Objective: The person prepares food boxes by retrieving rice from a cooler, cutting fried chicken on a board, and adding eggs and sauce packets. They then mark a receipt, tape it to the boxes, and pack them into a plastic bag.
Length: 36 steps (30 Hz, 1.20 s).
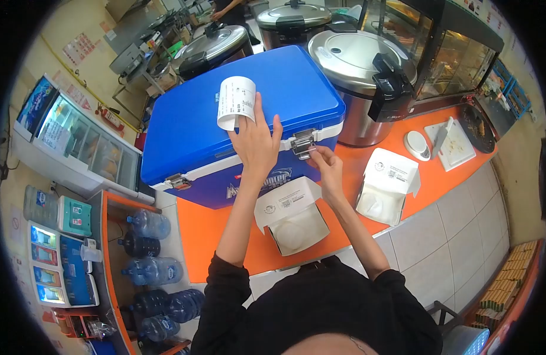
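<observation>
Blue cooler box [302, 83]: on orange bench [217, 251], far side of left takeaway box [292, 214] and right takeaway box [384, 184], both open. Right hand [327, 171]: fingers narrow, pinching right metal latch [302, 144]. Left hand [255, 145]: fingers spread at lid edge, by receipt [236, 97]; grip on it, cannot tell. Risks, judged: latch springing, nipping fingertips; curled receipt sliding off if loose; right forearm bumping left box.

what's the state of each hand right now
Left hand: holding a paper slip at the blue cooler.
Right hand: at the cooler's metal latch; whether gripping, cannot tell.
</observation>
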Each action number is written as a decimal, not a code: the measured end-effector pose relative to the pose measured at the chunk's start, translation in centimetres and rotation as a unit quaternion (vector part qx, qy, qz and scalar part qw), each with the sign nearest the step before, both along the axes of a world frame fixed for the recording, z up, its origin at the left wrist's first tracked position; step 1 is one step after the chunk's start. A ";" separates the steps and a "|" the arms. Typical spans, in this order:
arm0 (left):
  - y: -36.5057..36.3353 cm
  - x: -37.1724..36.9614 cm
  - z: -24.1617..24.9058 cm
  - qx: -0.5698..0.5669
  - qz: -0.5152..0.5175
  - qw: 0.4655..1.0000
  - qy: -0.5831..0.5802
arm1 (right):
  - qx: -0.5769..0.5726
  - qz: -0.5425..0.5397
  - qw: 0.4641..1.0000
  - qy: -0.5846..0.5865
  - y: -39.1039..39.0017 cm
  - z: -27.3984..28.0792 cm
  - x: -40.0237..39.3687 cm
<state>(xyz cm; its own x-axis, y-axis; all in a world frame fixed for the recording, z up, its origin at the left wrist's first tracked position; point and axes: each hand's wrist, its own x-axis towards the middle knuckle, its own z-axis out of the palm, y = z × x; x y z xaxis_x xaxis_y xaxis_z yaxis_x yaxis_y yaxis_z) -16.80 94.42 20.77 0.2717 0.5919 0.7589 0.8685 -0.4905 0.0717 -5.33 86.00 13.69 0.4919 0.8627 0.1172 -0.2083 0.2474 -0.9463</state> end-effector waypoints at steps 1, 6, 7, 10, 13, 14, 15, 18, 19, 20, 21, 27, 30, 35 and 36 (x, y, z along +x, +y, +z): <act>0.1 0.0 -0.1 0.018 0.004 1.000 0.006 | 0.001 0.009 0.998 0.068 0.4 0.2 -0.4; 0.0 0.1 0.0 0.035 0.010 0.999 0.011 | -0.028 -0.011 0.963 0.267 1.3 2.6 -1.8; 0.0 0.1 0.0 0.031 0.014 0.999 0.010 | -0.032 -0.011 0.963 0.268 1.2 2.6 -1.7; 0.4 0.1 -0.3 0.057 0.018 0.998 0.011 | 0.086 0.043 0.965 0.245 0.2 5.7 -1.9; -0.3 0.2 0.2 0.015 0.011 1.000 -0.010 | 0.106 0.015 0.973 0.205 0.8 7.5 -1.3; 0.0 0.1 0.0 0.024 0.008 1.000 -0.009 | 0.078 -0.022 0.984 0.162 0.6 6.8 -1.4; 0.1 0.1 0.1 0.024 0.007 1.000 -0.009 | 0.079 -0.023 0.983 0.162 0.6 5.9 -1.7; 0.0 0.1 -0.1 0.022 0.021 1.000 0.000 | 0.159 -0.082 0.980 0.091 0.4 3.5 -2.6; 0.1 0.1 -0.1 0.016 0.015 1.000 -0.002 | 0.157 -0.081 0.980 0.091 0.6 3.5 -2.7; 0.1 0.0 -0.1 0.011 0.008 1.000 -0.003 | 0.196 -0.081 0.971 0.112 0.8 3.7 -2.8; 0.0 0.0 0.0 0.011 0.009 1.000 -0.004 | 0.237 -0.080 0.959 0.133 0.9 3.9 -2.9; -1.0 -2.2 1.5 -0.083 -0.153 0.982 0.072 | 0.226 -0.195 0.953 0.048 0.9 4.0 -2.2; -0.8 -2.1 1.2 -0.069 -0.145 0.984 0.073 | 0.181 -0.169 0.966 0.069 1.0 2.2 -2.4; -0.8 -2.3 1.2 -0.078 -0.147 0.983 0.071 | 0.162 -0.145 0.972 0.088 0.5 0.6 -2.9; -0.8 -2.3 1.2 -0.087 -0.155 0.981 0.072 | 0.164 -0.144 0.972 0.088 0.7 0.1 -2.8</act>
